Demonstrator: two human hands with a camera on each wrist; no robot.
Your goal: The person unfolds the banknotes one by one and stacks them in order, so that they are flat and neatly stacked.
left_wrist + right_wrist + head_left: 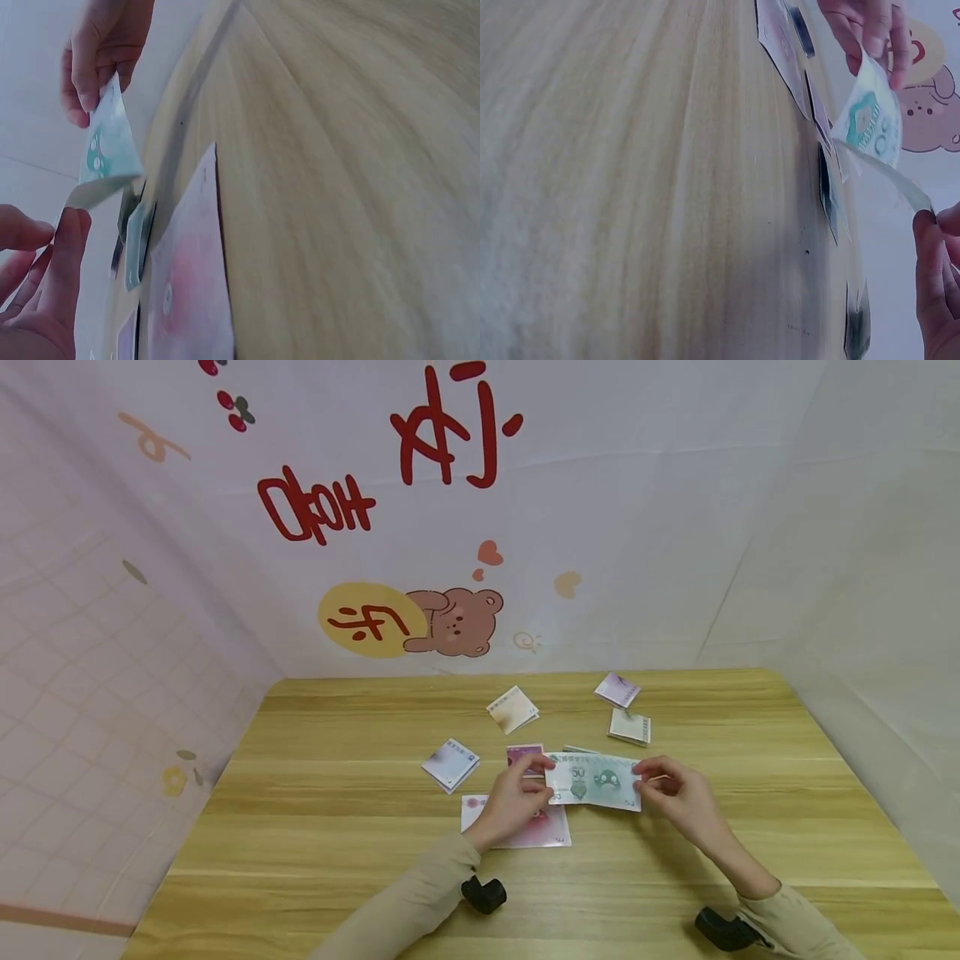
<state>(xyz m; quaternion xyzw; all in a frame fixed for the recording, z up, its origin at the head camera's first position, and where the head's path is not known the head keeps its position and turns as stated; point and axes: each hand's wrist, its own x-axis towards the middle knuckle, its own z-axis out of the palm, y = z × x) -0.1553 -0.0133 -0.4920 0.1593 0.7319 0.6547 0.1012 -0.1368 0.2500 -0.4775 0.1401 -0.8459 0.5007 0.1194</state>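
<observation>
A green banknote-like paper printed with a cartoon character is stretched between both hands, bowed along its length in the wrist views. Its left end is pinched by thumb and fingers of my left hand; my right hand pinches the right end. Under the left hand lies a flat pink note, partly covered by that hand. Just behind the fingers of the left hand is a magenta note. A folded green note lies beyond the held one, mostly hidden by it in the head view.
Around the wooden table's far half lie a folded blue note, a folded tan note, a folded purple note and a folded grey-green note. A printed white curtain hangs behind the table.
</observation>
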